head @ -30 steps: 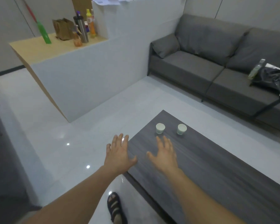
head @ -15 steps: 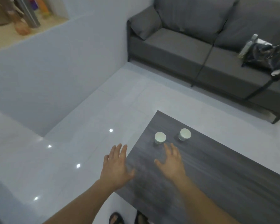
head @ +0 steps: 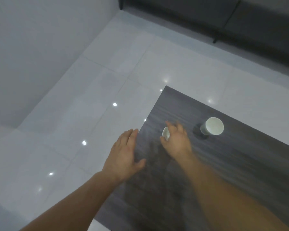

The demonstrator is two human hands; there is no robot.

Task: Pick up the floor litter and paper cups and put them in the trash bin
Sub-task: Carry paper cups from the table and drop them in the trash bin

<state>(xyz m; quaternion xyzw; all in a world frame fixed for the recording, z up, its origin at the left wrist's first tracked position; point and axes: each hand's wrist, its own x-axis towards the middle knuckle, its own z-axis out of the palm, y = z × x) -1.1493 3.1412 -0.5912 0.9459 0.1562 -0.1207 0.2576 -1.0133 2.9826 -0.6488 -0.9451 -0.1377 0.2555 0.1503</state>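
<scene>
Two white paper cups stand on the dark wooden coffee table [head: 240,172] near its far left corner. My right hand [head: 177,140] is over the left cup [head: 165,133] and hides most of it; the fingers are spread above its rim and the thumb is at its near side, blurred by motion. To the right, the other cup [head: 213,126] stands upright and untouched. Empty, my left hand [head: 125,152] hovers flat over the table's left edge with straight fingers. No trash bin or floor litter is in view.
A glossy white tiled floor [head: 90,105] surrounds the table. The base of a dark grey sofa [head: 240,19] runs along the top right. A white counter wall [head: 32,47] fills the upper left.
The view has tilted down and moved closer to the table. My right hand has moved forward from short of the left cup to over it. My left hand stays at the table's edge.
</scene>
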